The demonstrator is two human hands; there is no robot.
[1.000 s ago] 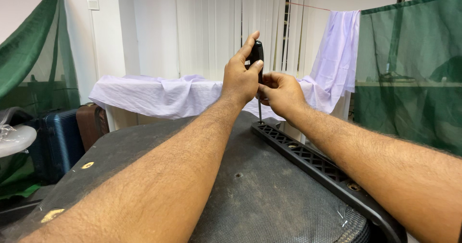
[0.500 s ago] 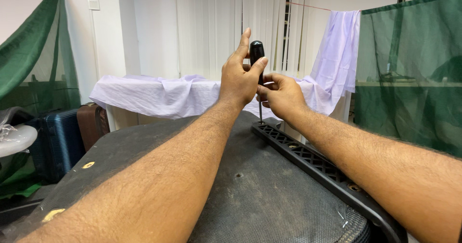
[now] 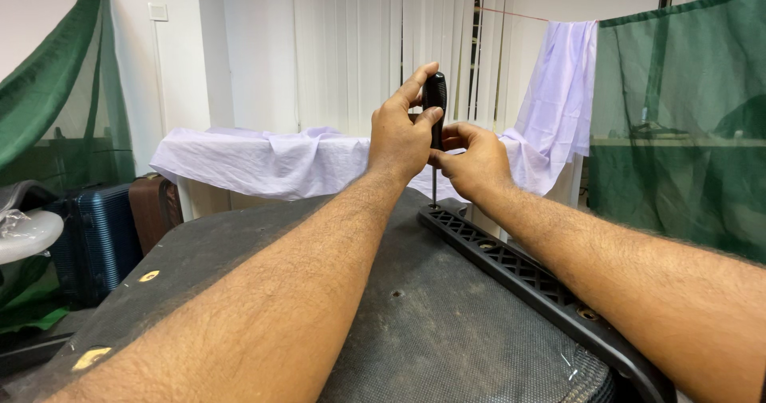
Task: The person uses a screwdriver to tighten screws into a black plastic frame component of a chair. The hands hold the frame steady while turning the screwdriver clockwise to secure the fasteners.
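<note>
A black-handled screwdriver (image 3: pixel 434 108) stands upright, its thin shaft running down to the far end of a black lattice strip (image 3: pixel 527 271) that lies along the right edge of a dark, dusty panel (image 3: pixel 263 275). The left hand (image 3: pixel 401 132) has its fingers closed around the upper part of the handle, index finger raised beside the top. The right hand (image 3: pixel 475 160) grips the handle's lower part, fingers curled shut on it, touching the left hand. Behind them a lilac cloth (image 3: pixel 263 160) covers a surface, with green netting (image 3: pixel 678 116) at right and a blue suitcase (image 3: pixel 96 239) at left.
</note>
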